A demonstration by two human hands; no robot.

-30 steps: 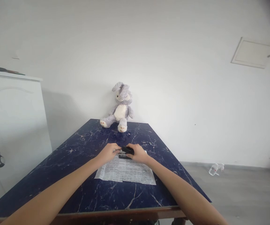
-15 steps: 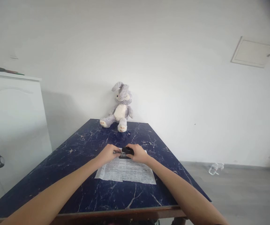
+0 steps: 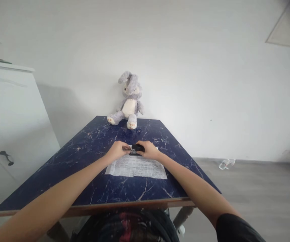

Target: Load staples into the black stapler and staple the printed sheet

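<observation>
A black stapler is over the upper part of the printed sheets of paper, its metal parts showing at the left end. My right hand is closed around the stapler's right end. My left hand is closed in a pinch at its left end. Something thin and dark shows at the left fingertips, too small to name. The paper lies flat on the dark blue marbled table, in two parts side by side or overlapping.
A grey plush rabbit sits at the table's far edge against the wall. To the left stands a white cabinet with a dark handle. A clear plastic item lies on the grey floor at right.
The view has tilted down, so the table and rabbit appear higher and my lap shows. Both hands stay at the stapler, with little visible change in their grip.
</observation>
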